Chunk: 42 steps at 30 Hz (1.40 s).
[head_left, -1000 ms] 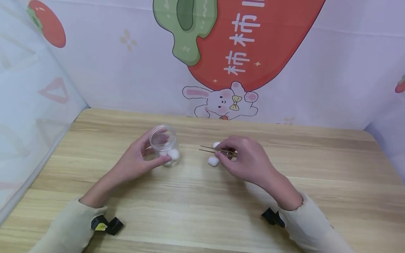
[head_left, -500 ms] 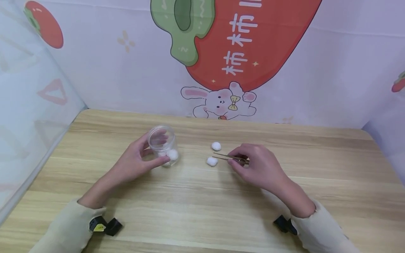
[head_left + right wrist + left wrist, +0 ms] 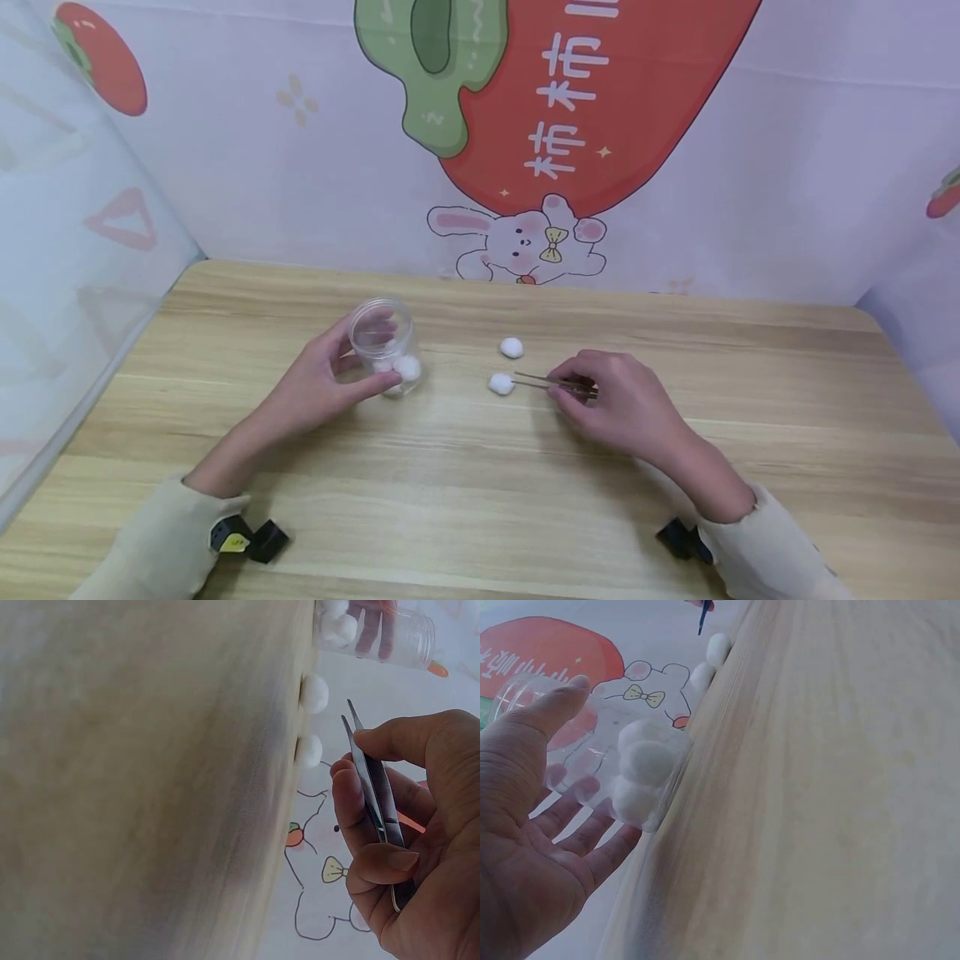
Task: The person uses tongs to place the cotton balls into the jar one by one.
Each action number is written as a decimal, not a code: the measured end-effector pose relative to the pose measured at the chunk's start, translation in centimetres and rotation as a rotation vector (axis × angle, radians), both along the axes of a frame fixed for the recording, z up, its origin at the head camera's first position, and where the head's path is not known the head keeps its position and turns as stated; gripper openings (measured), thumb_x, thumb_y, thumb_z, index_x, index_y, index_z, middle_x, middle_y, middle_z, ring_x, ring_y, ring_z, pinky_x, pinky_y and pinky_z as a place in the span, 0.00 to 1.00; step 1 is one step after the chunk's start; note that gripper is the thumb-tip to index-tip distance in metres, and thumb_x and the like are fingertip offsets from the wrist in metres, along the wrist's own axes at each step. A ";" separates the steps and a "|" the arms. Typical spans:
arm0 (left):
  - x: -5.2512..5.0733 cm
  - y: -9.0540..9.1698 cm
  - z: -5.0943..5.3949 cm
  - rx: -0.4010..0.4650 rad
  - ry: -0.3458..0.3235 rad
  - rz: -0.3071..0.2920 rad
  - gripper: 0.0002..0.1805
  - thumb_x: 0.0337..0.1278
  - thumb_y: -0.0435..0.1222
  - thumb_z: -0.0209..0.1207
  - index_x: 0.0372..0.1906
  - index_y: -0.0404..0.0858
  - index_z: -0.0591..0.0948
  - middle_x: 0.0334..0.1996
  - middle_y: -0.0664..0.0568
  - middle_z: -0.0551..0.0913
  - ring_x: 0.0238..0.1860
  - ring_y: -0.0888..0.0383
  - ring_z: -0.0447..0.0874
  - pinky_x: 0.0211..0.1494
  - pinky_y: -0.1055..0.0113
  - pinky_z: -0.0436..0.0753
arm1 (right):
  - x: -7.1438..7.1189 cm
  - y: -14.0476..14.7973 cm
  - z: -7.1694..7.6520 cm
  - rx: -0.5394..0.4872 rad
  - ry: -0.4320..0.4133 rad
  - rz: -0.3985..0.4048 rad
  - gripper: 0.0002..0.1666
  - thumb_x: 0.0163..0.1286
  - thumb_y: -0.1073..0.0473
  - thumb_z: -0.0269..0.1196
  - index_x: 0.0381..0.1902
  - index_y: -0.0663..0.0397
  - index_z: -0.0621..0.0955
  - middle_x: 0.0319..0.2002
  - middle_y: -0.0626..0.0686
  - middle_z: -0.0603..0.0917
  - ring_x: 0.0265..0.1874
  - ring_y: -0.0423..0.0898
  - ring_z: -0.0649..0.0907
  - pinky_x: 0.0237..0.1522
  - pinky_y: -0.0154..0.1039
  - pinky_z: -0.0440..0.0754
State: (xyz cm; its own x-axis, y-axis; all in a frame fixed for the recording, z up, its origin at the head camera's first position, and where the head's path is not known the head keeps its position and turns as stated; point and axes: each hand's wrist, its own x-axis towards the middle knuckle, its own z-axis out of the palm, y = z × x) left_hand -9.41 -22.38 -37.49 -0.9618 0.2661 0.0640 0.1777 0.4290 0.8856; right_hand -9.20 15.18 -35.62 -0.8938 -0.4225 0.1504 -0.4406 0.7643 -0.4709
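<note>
My left hand (image 3: 318, 379) holds a clear, lidless jar (image 3: 382, 329) standing on the table, its thumb at the near side and fingers curved behind. Inside the jar lie several white cotton balls (image 3: 646, 763), low down at its base. Between the thumb and fingers of my right hand (image 3: 622, 400) is a pair of metal tweezers (image 3: 375, 791), tips slightly apart and pointing left. In the head view the tips appear beside the nearer loose cotton ball (image 3: 502, 383); the right wrist view has them above the table with nothing between them. Another cotton ball (image 3: 512, 347) lies just behind.
The wood-grain table (image 3: 420, 500) stretches around both hands. A printed cloth (image 3: 300, 167) with a rabbit and red fruit hangs behind its far edge, and further cloth hangs at both sides. Black wrist cameras (image 3: 267, 542) sit at both sleeves.
My right hand has drawn back to the right with the tweezers, uncovering the farther cotton ball, then shifted slightly nearer me. My left hand and the jar stay about where they were.
</note>
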 end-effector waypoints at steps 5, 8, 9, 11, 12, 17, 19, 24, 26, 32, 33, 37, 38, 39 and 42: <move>0.1 0.0 0.1 -0.014 -0.006 -0.004 0.41 0.61 0.40 0.76 0.76 0.53 0.71 0.69 0.50 0.81 0.69 0.53 0.80 0.70 0.77 0.80 | 0.0 -0.1 0.0 0.010 -0.013 0.008 0.04 0.68 0.57 0.73 0.40 0.45 0.92 0.35 0.40 0.91 0.34 0.34 0.84 0.39 0.36 0.86; 0.1 0.0 0.1 -0.018 -0.009 0.001 0.41 0.60 0.40 0.76 0.76 0.54 0.71 0.69 0.50 0.81 0.69 0.53 0.80 0.69 0.79 0.80 | 0.0 -0.2 0.0 0.011 -0.017 0.011 0.05 0.67 0.57 0.74 0.41 0.45 0.92 0.35 0.40 0.91 0.34 0.34 0.85 0.39 0.37 0.86; 0.1 0.0 0.1 -0.017 -0.010 0.003 0.41 0.60 0.41 0.76 0.76 0.55 0.71 0.69 0.51 0.81 0.69 0.54 0.80 0.69 0.79 0.80 | 0.0 -0.2 0.0 0.012 -0.017 0.012 0.05 0.67 0.56 0.74 0.41 0.45 0.92 0.35 0.40 0.91 0.34 0.34 0.85 0.39 0.37 0.86; 0.0 0.0 0.1 -0.018 -0.010 0.003 0.41 0.60 0.41 0.76 0.76 0.56 0.71 0.69 0.52 0.81 0.69 0.55 0.80 0.68 0.81 0.79 | -0.1 -0.2 0.0 0.013 -0.016 0.013 0.05 0.67 0.56 0.74 0.41 0.45 0.92 0.35 0.41 0.91 0.34 0.34 0.85 0.39 0.37 0.86; 0.0 0.0 0.1 -0.017 -0.009 0.004 0.41 0.60 0.41 0.76 0.76 0.56 0.71 0.69 0.52 0.81 0.69 0.55 0.80 0.68 0.81 0.80 | -0.1 -0.1 0.0 0.012 -0.017 0.014 0.05 0.67 0.57 0.74 0.41 0.45 0.92 0.35 0.41 0.91 0.35 0.35 0.85 0.39 0.37 0.86; 0.0 0.0 0.1 -0.016 0.000 0.002 0.40 0.60 0.41 0.76 0.75 0.55 0.72 0.68 0.51 0.81 0.69 0.55 0.80 0.68 0.80 0.80 | -0.2 -0.1 -0.2 0.011 -0.020 0.025 0.05 0.68 0.58 0.74 0.41 0.44 0.92 0.35 0.41 0.91 0.35 0.35 0.85 0.40 0.39 0.86; 0.0 0.0 0.1 -0.015 0.003 0.003 0.40 0.60 0.41 0.76 0.75 0.55 0.72 0.68 0.51 0.81 0.69 0.54 0.80 0.68 0.80 0.81 | -0.2 -0.2 -0.1 0.010 -0.024 0.030 0.05 0.68 0.58 0.74 0.41 0.44 0.92 0.35 0.41 0.91 0.36 0.35 0.85 0.40 0.39 0.86; 0.0 0.0 0.1 -0.013 0.001 -0.004 0.40 0.61 0.40 0.76 0.75 0.55 0.71 0.69 0.49 0.81 0.69 0.53 0.81 0.68 0.81 0.80 | -0.2 -0.4 -0.2 0.008 -0.032 0.034 0.05 0.68 0.58 0.74 0.42 0.44 0.92 0.37 0.41 0.92 0.37 0.36 0.86 0.41 0.41 0.88; 0.0 0.0 0.0 -0.009 0.000 -0.008 0.40 0.61 0.40 0.76 0.76 0.54 0.71 0.69 0.49 0.81 0.69 0.53 0.80 0.68 0.81 0.80 | -0.2 -0.5 -0.3 0.010 -0.033 0.036 0.05 0.68 0.58 0.74 0.42 0.44 0.92 0.37 0.41 0.92 0.37 0.36 0.86 0.41 0.41 0.88; -0.1 0.0 -0.1 -0.014 -0.005 0.001 0.40 0.60 0.40 0.76 0.75 0.56 0.71 0.69 0.50 0.81 0.70 0.54 0.80 0.69 0.78 0.80 | -0.5 -0.6 -0.7 0.020 -0.032 0.042 0.05 0.68 0.57 0.74 0.41 0.44 0.92 0.35 0.40 0.90 0.34 0.34 0.84 0.40 0.38 0.86; -0.1 0.0 0.0 -0.015 -0.006 0.003 0.40 0.60 0.40 0.76 0.75 0.56 0.71 0.69 0.51 0.81 0.70 0.55 0.80 0.69 0.78 0.80 | -0.5 -0.7 -0.8 0.023 -0.035 0.042 0.05 0.68 0.56 0.74 0.41 0.44 0.92 0.34 0.40 0.90 0.34 0.34 0.84 0.40 0.38 0.86; -0.1 0.1 0.1 -0.005 -0.011 0.007 0.41 0.59 0.40 0.77 0.75 0.56 0.71 0.69 0.51 0.81 0.70 0.56 0.80 0.69 0.80 0.79 | -0.6 -0.8 -0.8 0.029 -0.046 0.051 0.05 0.68 0.56 0.74 0.41 0.45 0.92 0.34 0.40 0.90 0.33 0.34 0.83 0.39 0.37 0.85; 0.0 0.1 0.1 -0.001 -0.012 0.005 0.41 0.59 0.39 0.77 0.75 0.56 0.71 0.69 0.51 0.81 0.70 0.56 0.79 0.68 0.81 0.79 | -0.5 -0.8 -0.8 0.029 -0.046 0.054 0.04 0.68 0.56 0.74 0.41 0.45 0.92 0.34 0.40 0.89 0.33 0.34 0.83 0.39 0.36 0.85; 0.0 0.1 0.1 0.004 -0.014 0.005 0.41 0.59 0.39 0.77 0.75 0.56 0.72 0.69 0.51 0.81 0.70 0.56 0.80 0.68 0.81 0.79 | -0.5 -0.8 -0.8 0.027 -0.044 0.055 0.04 0.68 0.56 0.74 0.40 0.45 0.92 0.34 0.40 0.89 0.33 0.34 0.83 0.39 0.36 0.85; 0.0 0.1 0.0 0.009 -0.016 0.004 0.41 0.59 0.39 0.77 0.75 0.55 0.72 0.68 0.52 0.81 0.70 0.57 0.79 0.68 0.81 0.80 | -0.5 -0.9 -0.9 0.020 -0.030 0.054 0.04 0.67 0.57 0.75 0.40 0.44 0.92 0.33 0.39 0.89 0.32 0.33 0.82 0.37 0.35 0.83</move>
